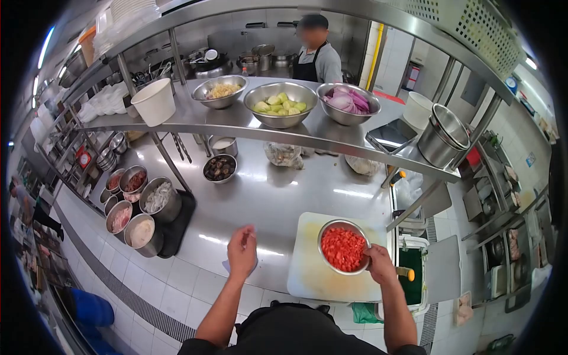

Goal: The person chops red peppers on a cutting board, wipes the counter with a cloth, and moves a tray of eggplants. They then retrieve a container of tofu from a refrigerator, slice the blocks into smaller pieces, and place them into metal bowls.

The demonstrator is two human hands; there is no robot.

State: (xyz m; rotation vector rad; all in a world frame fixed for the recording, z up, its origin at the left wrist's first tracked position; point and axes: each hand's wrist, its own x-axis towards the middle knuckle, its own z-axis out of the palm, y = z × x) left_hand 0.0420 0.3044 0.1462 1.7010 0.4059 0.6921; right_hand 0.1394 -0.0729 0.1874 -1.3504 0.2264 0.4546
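Observation:
A steel bowl of diced red pieces [343, 247] is over the cutting board [307, 278], with my right hand [381, 263] closed on its right rim. My left hand [241, 251] is raised over the front of the steel table, left of the board, its fingers curled together. A bluish cloth [253, 265] shows beside and partly behind my left hand. Whether anything small is between the left fingers cannot be made out. A knife with a yellow handle end [406, 273] lies at the board's right side, partly hidden by my right wrist.
Bowls of yellow pieces [220, 91], green pieces [280, 105] and purple onion [349, 103] stand on the shelf [260, 131]. Below are a bowl of dark pieces [220, 168] and plastic bags [284, 155]. Metal pots [158, 196] stand at left. A person [316, 56] is behind the shelf.

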